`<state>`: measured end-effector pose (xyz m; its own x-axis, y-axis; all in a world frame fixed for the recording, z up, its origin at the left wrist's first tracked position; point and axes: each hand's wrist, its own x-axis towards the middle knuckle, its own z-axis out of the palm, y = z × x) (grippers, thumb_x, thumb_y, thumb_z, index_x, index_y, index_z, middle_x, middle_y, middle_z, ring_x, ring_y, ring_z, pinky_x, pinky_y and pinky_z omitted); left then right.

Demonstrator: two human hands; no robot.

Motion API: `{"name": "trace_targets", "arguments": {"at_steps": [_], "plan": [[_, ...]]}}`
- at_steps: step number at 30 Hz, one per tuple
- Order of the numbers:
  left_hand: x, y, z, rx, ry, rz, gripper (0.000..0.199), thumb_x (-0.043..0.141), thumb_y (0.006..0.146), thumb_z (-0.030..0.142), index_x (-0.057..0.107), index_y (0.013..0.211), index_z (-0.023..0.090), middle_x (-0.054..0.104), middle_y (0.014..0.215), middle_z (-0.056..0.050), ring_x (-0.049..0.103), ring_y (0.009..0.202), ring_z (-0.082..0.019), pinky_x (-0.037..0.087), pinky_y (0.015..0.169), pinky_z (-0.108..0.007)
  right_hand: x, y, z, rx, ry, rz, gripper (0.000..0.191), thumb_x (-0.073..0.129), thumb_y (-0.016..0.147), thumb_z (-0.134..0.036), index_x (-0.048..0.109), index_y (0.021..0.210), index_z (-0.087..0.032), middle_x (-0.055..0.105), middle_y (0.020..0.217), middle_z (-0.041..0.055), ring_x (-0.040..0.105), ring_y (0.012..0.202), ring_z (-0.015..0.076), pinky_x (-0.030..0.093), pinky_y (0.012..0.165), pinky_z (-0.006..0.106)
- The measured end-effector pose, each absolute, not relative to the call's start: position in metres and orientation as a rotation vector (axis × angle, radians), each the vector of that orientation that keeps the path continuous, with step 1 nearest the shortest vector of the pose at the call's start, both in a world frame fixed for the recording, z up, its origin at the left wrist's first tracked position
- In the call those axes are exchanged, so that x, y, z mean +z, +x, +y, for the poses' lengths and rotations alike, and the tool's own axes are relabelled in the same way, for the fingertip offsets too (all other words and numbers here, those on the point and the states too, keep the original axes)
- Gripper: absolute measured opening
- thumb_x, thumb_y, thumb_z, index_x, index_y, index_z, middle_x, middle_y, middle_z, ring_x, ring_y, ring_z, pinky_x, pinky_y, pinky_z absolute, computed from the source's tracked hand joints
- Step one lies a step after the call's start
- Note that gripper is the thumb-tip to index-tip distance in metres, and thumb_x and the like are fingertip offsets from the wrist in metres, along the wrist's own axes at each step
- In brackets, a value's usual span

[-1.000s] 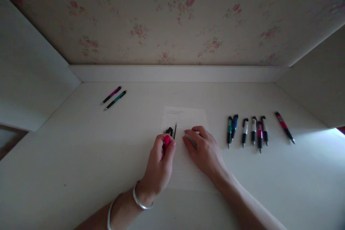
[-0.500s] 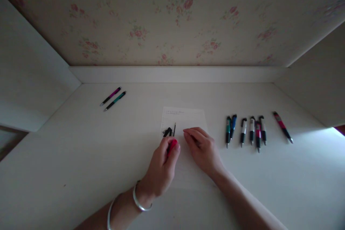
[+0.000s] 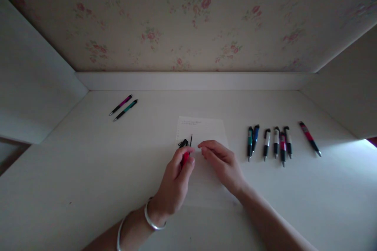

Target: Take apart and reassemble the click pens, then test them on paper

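Note:
My left hand (image 3: 178, 176) is closed around a red pen barrel (image 3: 185, 159), which shows between thumb and fingers. Just beyond its fingertips lie black pen parts (image 3: 183, 143) and a thin dark refill (image 3: 191, 139), both on a sheet of white lined paper (image 3: 206, 127) with some writing at its top. To the right, my right hand (image 3: 222, 164) is over the paper with its fingers pinched together. Whatever may be between those fingertips is too small to make out.
A purple pen (image 3: 121, 104) and a green pen (image 3: 126, 110) lie at the left back of the white desk (image 3: 88, 157). Several pens stand in a row on the right, including a white one (image 3: 266, 144). Farther right lies a red pen (image 3: 310, 138).
My left hand has tilted slightly, and its index finger now covers more of the red barrel. My right hand's fingertips have shifted a little left and down.

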<state>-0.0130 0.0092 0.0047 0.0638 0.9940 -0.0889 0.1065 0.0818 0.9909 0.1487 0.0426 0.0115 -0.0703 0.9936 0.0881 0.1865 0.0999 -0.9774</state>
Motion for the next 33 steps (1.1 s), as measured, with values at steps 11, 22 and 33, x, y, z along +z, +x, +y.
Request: {"name": "trace_targets", "arguments": {"at_steps": [11, 22, 33], "plan": [[0.011, -0.011, 0.014, 1.034, 1.143, 1.187, 0.031, 0.059, 0.096, 0.047, 0.064, 0.085, 0.018, 0.054, 0.069, 0.003, 0.045, 0.063, -0.012, 0.036, 0.057, -0.022, 0.01, 0.146, 0.039, 1.458, -1.168, -1.325, 0.033, 0.062, 0.091, -0.048, 0.076, 0.096, -0.018, 0.058, 0.065, -0.0007, 0.05, 0.06, 0.0136, 0.041, 0.057, 0.027], [-0.002, -0.01, 0.017, 1.143, 0.958, 1.155, 0.035, 0.057, 0.097, 0.048, 0.051, 0.079, 0.019, 0.037, 0.065, 0.007, 0.028, 0.054, -0.008, 0.023, 0.047, -0.022, 0.001, 0.142, 0.035, 0.386, -1.273, -2.383, 0.019, 0.053, 0.1, -0.024, 0.072, 0.101, -0.022, 0.066, 0.091, 0.0073, 0.057, 0.08, 0.023, 0.045, 0.073, 0.036], [0.001, -0.01, 0.017, 1.143, 0.963, 1.174, 0.033, 0.057, 0.097, 0.048, 0.052, 0.082, 0.019, 0.038, 0.063, 0.007, 0.03, 0.054, -0.008, 0.025, 0.047, -0.021, 0.001, 0.147, 0.038, 0.295, -1.256, -2.503, 0.01, 0.063, 0.094, -0.015, 0.07, 0.095, -0.022, 0.064, 0.089, 0.005, 0.056, 0.079, 0.0213, 0.042, 0.071, 0.032]]}}
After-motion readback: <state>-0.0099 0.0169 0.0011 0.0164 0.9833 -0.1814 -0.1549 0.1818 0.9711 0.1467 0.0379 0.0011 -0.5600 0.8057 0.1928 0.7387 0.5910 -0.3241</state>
